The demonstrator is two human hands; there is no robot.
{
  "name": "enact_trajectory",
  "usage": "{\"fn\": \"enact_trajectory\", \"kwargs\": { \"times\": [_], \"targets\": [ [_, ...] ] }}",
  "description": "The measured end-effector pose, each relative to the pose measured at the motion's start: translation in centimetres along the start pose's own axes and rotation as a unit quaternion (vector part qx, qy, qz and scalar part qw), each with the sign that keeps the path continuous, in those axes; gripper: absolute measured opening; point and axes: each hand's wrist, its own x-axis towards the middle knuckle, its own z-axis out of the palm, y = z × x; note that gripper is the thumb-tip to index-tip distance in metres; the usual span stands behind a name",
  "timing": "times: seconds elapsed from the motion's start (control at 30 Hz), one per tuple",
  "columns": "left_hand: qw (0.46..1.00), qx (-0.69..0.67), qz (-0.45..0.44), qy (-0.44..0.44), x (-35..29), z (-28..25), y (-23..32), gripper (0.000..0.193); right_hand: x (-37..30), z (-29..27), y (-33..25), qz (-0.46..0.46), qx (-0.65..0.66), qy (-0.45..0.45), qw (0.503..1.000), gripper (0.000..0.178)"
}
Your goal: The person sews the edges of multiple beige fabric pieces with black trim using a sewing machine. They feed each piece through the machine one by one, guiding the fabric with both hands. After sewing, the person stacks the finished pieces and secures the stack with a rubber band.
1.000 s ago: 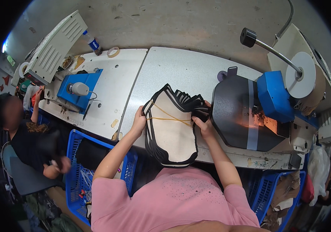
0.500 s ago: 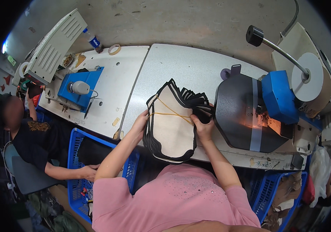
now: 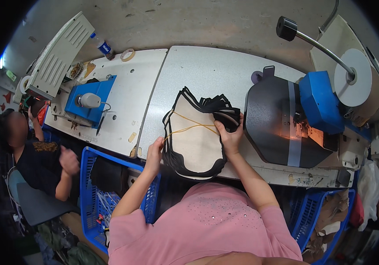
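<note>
A stack of cream shoe-upper-like fabric pieces (image 3: 194, 148) with black edging lies before me, over the table's front edge. Across its top face runs a yellow rubber band (image 3: 189, 128) in two strands that meet near my right thumb. My right hand (image 3: 231, 138) is closed on the stack's right side, thumb on top and fingers mostly hidden behind the black layered edges. At the left edge, my left hand (image 3: 155, 155) has its fingers pinched together where the lower strand of the band ends; the exact hold is partly hidden.
To the right stands a blue sewing machine (image 3: 320, 104) with a lit needle area and a black table plate (image 3: 267, 119). Another blue machine (image 3: 92, 104) is at left. Blue baskets (image 3: 85, 194) flank me below the white table (image 3: 207, 66). A co-worker (image 3: 39, 159) sits at far left.
My left hand has moved down and slightly left, and the band's lower strand has shifted down with it. The stack has turned slightly. The co-worker's hand has lifted from the basket.
</note>
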Motion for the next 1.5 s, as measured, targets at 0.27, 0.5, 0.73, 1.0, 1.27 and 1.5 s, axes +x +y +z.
{"fn": "enact_trajectory", "kwargs": {
  "times": [0.27, 0.5, 0.73, 1.0, 1.27, 1.5],
  "targets": [
    [0.998, -0.031, -0.032, 0.044, -0.8, 0.4, 1.6, 0.022, 0.5, -1.8, 0.8, 0.056, 0.117, -0.104, 0.986, 0.056],
    [0.998, -0.048, 0.000, 0.045, -0.5, 0.3, 1.5, 0.027, 0.0, -3.8, -0.3, 0.054, 0.101, -0.200, 0.973, 0.057],
    [0.997, -0.022, 0.056, 0.047, 0.7, -0.2, 1.0, 0.020, 2.3, -2.1, -2.7, 0.137, -0.076, -0.168, 0.973, 0.033],
    [0.983, 0.173, 0.056, -0.008, 1.9, -1.3, 1.8, 0.018, -1.4, -4.9, 2.7, 0.059, 0.017, -0.082, 0.995, 0.035],
    [0.975, 0.201, -0.051, -0.076, 1.8, -1.1, 3.3, 0.032, -1.8, -4.0, 4.6, -0.068, -0.245, -0.084, 0.964, 0.024],
    [0.987, 0.130, -0.059, -0.068, 1.4, -0.6, 2.6, 0.032, -2.2, -6.3, 4.5, 0.011, -0.190, -0.082, 0.978, 0.016]
  ]
}}
